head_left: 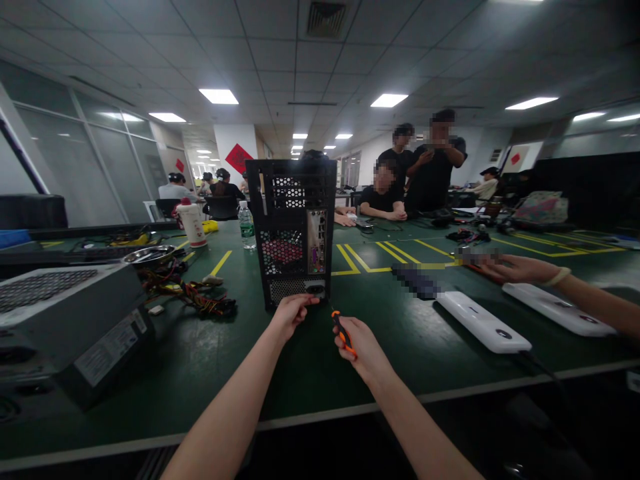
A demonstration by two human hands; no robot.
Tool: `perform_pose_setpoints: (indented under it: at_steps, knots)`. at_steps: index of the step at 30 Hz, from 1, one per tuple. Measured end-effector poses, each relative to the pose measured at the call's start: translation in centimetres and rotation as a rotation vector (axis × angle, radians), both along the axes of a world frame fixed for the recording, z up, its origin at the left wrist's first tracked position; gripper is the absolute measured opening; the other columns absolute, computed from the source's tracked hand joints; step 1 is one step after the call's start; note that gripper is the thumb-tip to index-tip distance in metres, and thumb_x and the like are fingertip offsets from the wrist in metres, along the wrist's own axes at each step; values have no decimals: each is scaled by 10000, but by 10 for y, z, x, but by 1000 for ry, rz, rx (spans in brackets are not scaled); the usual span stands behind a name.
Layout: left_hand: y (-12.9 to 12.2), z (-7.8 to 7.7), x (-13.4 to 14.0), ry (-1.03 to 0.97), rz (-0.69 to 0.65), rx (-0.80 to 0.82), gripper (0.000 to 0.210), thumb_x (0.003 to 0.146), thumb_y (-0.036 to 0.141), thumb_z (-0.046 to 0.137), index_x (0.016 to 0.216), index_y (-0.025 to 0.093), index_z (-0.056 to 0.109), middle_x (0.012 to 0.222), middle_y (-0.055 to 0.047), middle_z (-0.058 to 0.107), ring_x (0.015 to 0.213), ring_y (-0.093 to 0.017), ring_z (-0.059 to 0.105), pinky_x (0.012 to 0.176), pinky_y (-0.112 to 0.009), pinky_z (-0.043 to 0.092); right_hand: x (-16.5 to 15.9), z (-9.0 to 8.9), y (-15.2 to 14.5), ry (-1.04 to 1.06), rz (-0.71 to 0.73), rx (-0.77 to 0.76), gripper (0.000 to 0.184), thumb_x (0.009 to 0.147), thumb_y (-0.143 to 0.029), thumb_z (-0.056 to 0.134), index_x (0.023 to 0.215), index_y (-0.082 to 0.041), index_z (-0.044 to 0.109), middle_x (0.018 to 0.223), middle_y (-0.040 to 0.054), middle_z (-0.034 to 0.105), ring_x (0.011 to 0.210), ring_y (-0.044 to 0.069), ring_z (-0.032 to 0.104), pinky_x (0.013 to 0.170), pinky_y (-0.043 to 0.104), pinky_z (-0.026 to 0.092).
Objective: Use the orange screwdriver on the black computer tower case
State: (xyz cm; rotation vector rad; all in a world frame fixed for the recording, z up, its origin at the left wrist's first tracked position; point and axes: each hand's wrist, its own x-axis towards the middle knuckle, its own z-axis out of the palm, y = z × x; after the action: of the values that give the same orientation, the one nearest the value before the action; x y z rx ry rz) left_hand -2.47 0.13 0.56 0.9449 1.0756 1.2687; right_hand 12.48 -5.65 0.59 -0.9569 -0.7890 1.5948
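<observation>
A black computer case (295, 227) stands upright on the green table, its rear panel facing me. Low on that panel is the power supply (290, 289) with its socket. My left hand (289, 315) is at the lower right of the panel, thumb and forefinger pinched close to the socket. Whatever those fingertips hold, if anything, is too small to make out. In my right hand (361, 343) is a screwdriver (343, 333) with an orange and black handle. Its thin shaft points up and left toward the case's lower right corner; whether the tip touches is unclear.
At left lie a grey power supply unit (75, 327), bundled cables (200, 297), a metal bowl (150, 253), a cup (192, 225) and a water bottle (247, 227). White power strips (483, 323) lie at right, beside another person's hand (525, 268). People sit and stand beyond the table.
</observation>
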Motion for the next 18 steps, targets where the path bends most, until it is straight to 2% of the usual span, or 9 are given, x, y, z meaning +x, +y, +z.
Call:
perform_pose_setpoints:
  at_steps: [4, 6, 8, 10, 12, 18]
  knots:
    - [1, -1, -1, -15, -5, 7, 206, 651, 166, 534, 815, 65, 607, 851, -135, 625, 360, 3, 278, 333, -172, 121, -1, -6, 1, -217, -135, 100, 236, 602, -158, 599, 774, -183, 438, 627, -42, 473, 392, 38, 396, 284, 122, 166]
    - [3, -4, -1, -29, -9, 18, 203, 648, 165, 537, 813, 65, 603, 849, -137, 625, 361, 2, 280, 335, -170, 119, 2, -6, 0, -408, -193, 256, 236, 578, -92, 589, 752, -185, 460, 670, -29, 462, 461, 53, 418, 338, 147, 248]
    - [5, -6, -1, -37, -5, 22, 203, 645, 169, 543, 809, 65, 603, 844, -138, 627, 365, 1, 283, 337, -169, 121, 6, -3, -3, -633, -287, 492, 204, 580, -53, 574, 706, -187, 487, 746, -5, 452, 582, 79, 444, 452, 181, 324]
    - [6, -7, -1, -35, 3, 16, 211, 639, 177, 551, 811, 69, 608, 842, -135, 628, 371, -2, 287, 339, -170, 127, 8, 2, -8, -815, -344, 647, 183, 634, -53, 536, 738, -202, 513, 808, 10, 440, 626, 95, 432, 522, 211, 327]
    - [6, -7, -1, -28, 12, 10, 226, 633, 189, 560, 821, 75, 613, 845, -130, 629, 376, -3, 294, 340, -168, 133, 8, 6, -13, -930, -331, 732, 196, 691, -62, 488, 801, -219, 531, 844, 23, 434, 664, 112, 429, 554, 227, 315]
    - [4, -4, 0, -16, 30, -5, 248, 620, 202, 575, 833, 82, 617, 846, -124, 631, 371, -1, 300, 334, -165, 136, 8, 13, -13, -749, -274, 739, 146, 717, -107, 517, 795, -229, 537, 782, 18, 410, 672, 124, 405, 578, 226, 292]
